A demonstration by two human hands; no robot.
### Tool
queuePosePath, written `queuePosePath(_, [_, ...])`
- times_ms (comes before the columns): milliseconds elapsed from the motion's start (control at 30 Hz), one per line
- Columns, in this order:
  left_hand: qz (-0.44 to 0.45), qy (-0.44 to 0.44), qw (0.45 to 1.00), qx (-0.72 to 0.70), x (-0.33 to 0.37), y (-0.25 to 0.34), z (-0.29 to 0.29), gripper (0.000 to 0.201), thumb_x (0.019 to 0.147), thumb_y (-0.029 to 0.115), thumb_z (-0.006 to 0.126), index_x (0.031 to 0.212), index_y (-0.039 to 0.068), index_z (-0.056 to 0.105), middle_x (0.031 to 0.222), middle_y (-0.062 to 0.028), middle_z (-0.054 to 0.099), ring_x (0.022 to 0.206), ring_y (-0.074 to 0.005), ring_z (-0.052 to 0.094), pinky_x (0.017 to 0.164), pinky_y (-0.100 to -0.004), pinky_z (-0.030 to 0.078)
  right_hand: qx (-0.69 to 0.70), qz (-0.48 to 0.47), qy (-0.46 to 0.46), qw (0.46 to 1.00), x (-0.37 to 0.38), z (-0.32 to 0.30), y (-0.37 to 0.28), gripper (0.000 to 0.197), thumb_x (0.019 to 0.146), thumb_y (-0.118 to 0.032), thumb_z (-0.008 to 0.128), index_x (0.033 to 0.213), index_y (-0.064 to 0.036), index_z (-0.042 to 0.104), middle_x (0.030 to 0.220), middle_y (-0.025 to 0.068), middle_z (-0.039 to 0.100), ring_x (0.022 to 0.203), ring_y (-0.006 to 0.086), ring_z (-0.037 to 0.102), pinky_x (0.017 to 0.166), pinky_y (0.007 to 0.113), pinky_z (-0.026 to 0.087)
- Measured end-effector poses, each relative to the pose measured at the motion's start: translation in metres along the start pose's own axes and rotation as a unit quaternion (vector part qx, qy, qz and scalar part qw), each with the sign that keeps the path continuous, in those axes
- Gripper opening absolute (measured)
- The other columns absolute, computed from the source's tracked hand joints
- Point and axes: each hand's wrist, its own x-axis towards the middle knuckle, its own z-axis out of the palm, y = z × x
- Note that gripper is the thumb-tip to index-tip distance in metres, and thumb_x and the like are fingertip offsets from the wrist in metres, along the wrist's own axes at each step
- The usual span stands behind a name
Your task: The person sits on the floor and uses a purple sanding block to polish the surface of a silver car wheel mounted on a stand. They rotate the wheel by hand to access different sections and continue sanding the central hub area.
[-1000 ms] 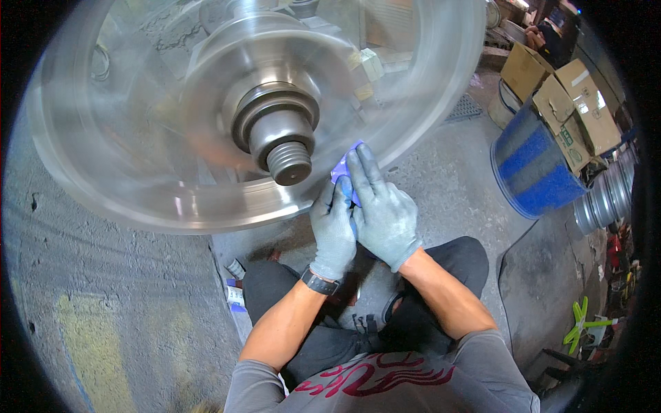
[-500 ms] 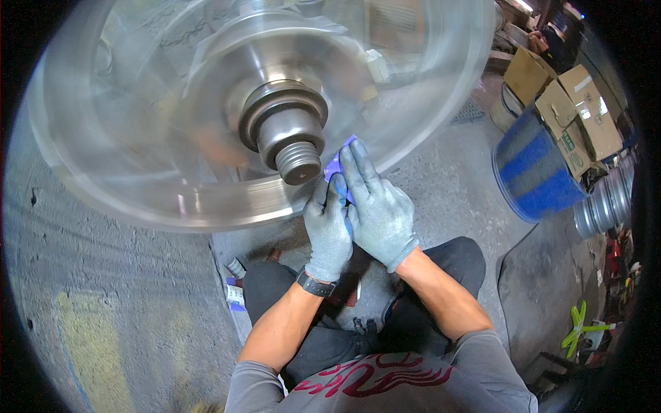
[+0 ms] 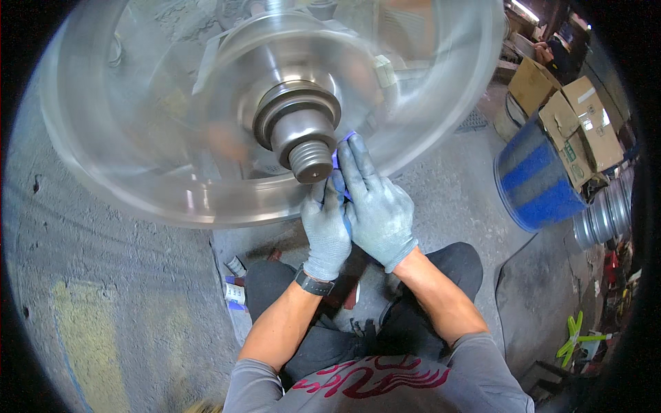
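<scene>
A large metal wheel rim (image 3: 200, 199) is blurred by spinning in front of me. At its middle stands a steel spindle (image 3: 310, 155) with a threaded end. Both my hands wear grey work gloves and are pressed side by side at the rim's near right edge. My left hand (image 3: 326, 230) has its fingers closed on a thin purple sheet that looks like sandpaper (image 3: 336, 158). My right hand (image 3: 380, 213), fingers straight and together, presses the same sheet. Most of the sheet is hidden by the fingers and the spindle end.
On the right stands a blue bin (image 3: 533, 179) topped with open cardboard boxes (image 3: 582, 124). Stacked metal rings (image 3: 606, 213) lie beside it. A green star-shaped piece (image 3: 575, 337) is at the lower right. Small packages (image 3: 235, 292) lie by my left knee. A person (image 3: 554, 55) is at the far right.
The view has shifted slightly, and the spindle appears further right. My hands sit closer beneath the spindle end, still on the purple sheet. The wheel remains blurred.
</scene>
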Motion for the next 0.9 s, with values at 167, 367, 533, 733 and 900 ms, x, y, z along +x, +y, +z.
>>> queuePosePath(167, [0.052,0.021,0.998,0.022,0.003,0.003,0.006,0.035,0.107,0.028,0.05,0.111,-0.004,0.063,0.09,-0.0089,0.062,0.079,-0.0146,0.053,0.075,-0.0324,0.046,0.004,-0.007,0.004,1.0,0.003,-0.004,-0.002,0.074,0.08,-0.014,0.066,0.15,-0.0114,0.044,0.155,0.0104,0.043,0.063,0.0259,0.065,0.059,0.038,0.057])
queuePosePath(367, [0.02,0.017,0.999,-0.044,0.002,-0.005,0.004,0.032,0.107,0.025,0.049,0.11,-0.003,0.063,0.089,-0.0079,0.061,0.077,-0.0141,0.052,0.073,-0.0324,0.046,-0.01,0.008,-0.017,1.0,0.004,-0.009,-0.006,0.063,0.084,-0.014,0.065,0.145,-0.0081,0.051,0.15,0.0128,0.049,0.083,0.0268,0.072,0.069,0.035,0.058])
queuePosePath(533, [-0.002,-0.008,0.999,-0.034,0.001,-0.006,0.002,0.037,0.106,0.029,0.051,0.117,-0.004,0.063,0.103,-0.0107,0.067,0.091,-0.0138,0.06,0.081,-0.031,0.048,-0.012,-0.007,0.009,1.0,-0.002,0.0,0.002,0.07,0.08,-0.013,0.065,0.148,-0.0083,0.047,0.154,0.0112,0.045,0.08,0.0262,0.07,0.067,0.036,0.058])
queuePosePath(733, [-0.054,-0.009,0.994,-0.093,-0.002,0.0,0.006,0.036,0.106,0.03,0.054,0.116,-0.003,0.064,0.095,-0.0067,0.067,0.085,-0.0094,0.056,0.077,-0.0274,0.047,-0.014,0.0,-0.002,1.0,-0.006,-0.002,0.003,0.076,0.078,-0.012,0.065,0.151,-0.008,0.043,0.156,0.0106,0.042,0.08,0.0257,0.068,0.066,0.037,0.058])
queuePosePath(900, [-0.024,-0.009,0.995,-0.092,-0.002,-0.002,0.008,0.033,0.105,0.028,0.056,0.116,-0.003,0.064,0.1,-0.0071,0.067,0.088,-0.0097,0.057,0.08,-0.0269,0.047,-0.01,0.011,0.006,1.0,-0.005,-0.003,0.003,0.065,0.082,-0.014,0.066,0.145,-0.008,0.05,0.152,0.0132,0.046,0.08,0.0284,0.072,0.067,0.036,0.057])
